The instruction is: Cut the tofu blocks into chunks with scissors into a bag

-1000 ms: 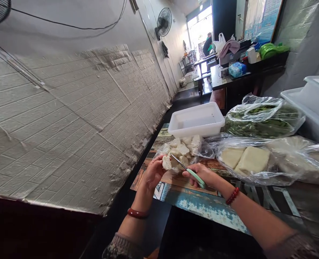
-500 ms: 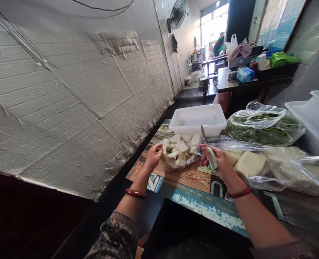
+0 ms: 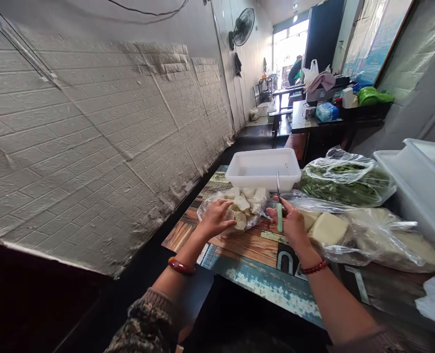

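My left hand (image 3: pixel 217 218) rests over the left side of a clear plastic bag of pale white chunks (image 3: pixel 241 203). Its fingers and thumb are spread around some chunks, none lifted. In my right hand (image 3: pixel 290 223) is a pair of scissors with a pale green handle (image 3: pixel 279 217), blades pointing away from me. Just right of that bag, the right hand is close to its crumpled edge. Beside my right wrist lies another clear bag with thick pale yellow blocks (image 3: pixel 329 229).
Behind the chunks stands a white plastic tub (image 3: pixel 263 184). A bag of green leaves (image 3: pixel 344 184) and more white tubs (image 3: pixel 404 184) are to the right. The patterned table (image 3: pixel 254 250) borders a white brick-patterned wall (image 3: pixel 129 147). A person (image 3: pixel 295 71) is far back.
My left hand has moved from the bag's left edge onto the chunks, its fingers opening. The scissors have turned more upright in my right hand. The view has shifted slightly right.
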`<state>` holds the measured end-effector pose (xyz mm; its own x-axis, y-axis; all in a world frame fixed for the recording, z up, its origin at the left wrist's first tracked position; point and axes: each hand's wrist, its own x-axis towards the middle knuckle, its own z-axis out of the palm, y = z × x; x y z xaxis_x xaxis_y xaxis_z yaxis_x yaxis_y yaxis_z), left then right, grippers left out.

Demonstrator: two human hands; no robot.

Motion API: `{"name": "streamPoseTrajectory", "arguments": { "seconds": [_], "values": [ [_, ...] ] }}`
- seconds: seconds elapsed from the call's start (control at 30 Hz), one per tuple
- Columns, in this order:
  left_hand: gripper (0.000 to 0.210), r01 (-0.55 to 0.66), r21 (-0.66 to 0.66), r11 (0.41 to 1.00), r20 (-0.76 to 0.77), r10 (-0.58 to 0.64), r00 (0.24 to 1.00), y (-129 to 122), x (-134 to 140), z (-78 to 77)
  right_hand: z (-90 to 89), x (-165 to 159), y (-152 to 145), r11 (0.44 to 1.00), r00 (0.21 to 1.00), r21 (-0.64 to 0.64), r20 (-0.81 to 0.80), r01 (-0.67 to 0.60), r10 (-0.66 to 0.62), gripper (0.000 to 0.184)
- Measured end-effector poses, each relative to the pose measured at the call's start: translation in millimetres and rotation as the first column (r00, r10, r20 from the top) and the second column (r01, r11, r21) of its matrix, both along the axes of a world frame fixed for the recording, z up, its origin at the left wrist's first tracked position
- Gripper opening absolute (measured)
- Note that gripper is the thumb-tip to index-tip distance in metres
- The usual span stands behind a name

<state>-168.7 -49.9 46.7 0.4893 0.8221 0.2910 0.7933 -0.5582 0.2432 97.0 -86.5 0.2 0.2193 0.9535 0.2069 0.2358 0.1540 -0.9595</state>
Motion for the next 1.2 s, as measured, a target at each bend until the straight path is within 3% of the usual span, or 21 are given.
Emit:
{"name": "streamPoseTrajectory", "arguments": {
  "seconds": [0.1, 0.23, 0.4, 0.53, 0.67, 0.8, 0.93, 1.07, 1.2],
  "values": [
    [0.049, -0.111, 0.036, 0.993, -0.007, 0.112, 0.994, 6, 3, 2.8, 2.4, -3, -2, 0.999, 0.98, 0.046, 0.195, 0.027, -0.035, 0.056],
    [0.034, -0.112, 0.056, 0.992, 0.014, 0.112, 0.994, 21, 13, 11.4, 2.1, -9, -5, 0.996, 0.916, 0.049, 0.391, 0.071, -0.084, 0.056],
    [0.033, -0.143, 0.059, 0.988, -0.256, 0.153, 0.954, 44, 27, 20.9, -1.0, -14, -6, 0.996, 0.803, 0.008, 0.591, 0.092, -0.079, 0.053],
    [0.016, -0.175, 0.067, 0.982, -0.285, 0.187, 0.94, 60, 35, 19.5, -7.9, -16, -7, 0.998, 0.731, 0.026, 0.68, 0.058, -0.06, 0.046],
    [0.019, -0.243, 0.092, 0.966, -0.227, 0.258, 0.939, 74, 39, 20.7, -14.2, -15, -5, 0.996, 0.751, 0.065, 0.654, 0.065, -0.091, 0.044],
    [0.026, -0.274, 0.079, 0.959, -0.139, 0.283, 0.949, 86, 36, 29.6, -11.2, -7, 1, 0.984, 0.875, 0.075, 0.451, 0.161, -0.177, 0.041],
    [0.022, -0.137, -0.008, 0.991, -0.127, 0.135, 0.983, 89, 33, 31.8, -0.8, 3, 4, 0.991, 0.992, 0.065, -0.058, 0.115, -0.112, 0.052],
    [0.02, -0.092, -0.048, 0.995, -0.098, 0.087, 0.991, 83, 36, 22.8, 10.8, 5, 0, 0.994, 0.844, 0.109, -0.535, 0.017, 0.045, 0.054],
    [0.007, -0.146, -0.031, 0.989, -0.044, 0.144, 0.989, 84, 42, 19.4, 18.2, 3, -4, 0.988, 0.756, 0.153, -0.646, -0.005, 0.104, 0.051]
  ]
}}
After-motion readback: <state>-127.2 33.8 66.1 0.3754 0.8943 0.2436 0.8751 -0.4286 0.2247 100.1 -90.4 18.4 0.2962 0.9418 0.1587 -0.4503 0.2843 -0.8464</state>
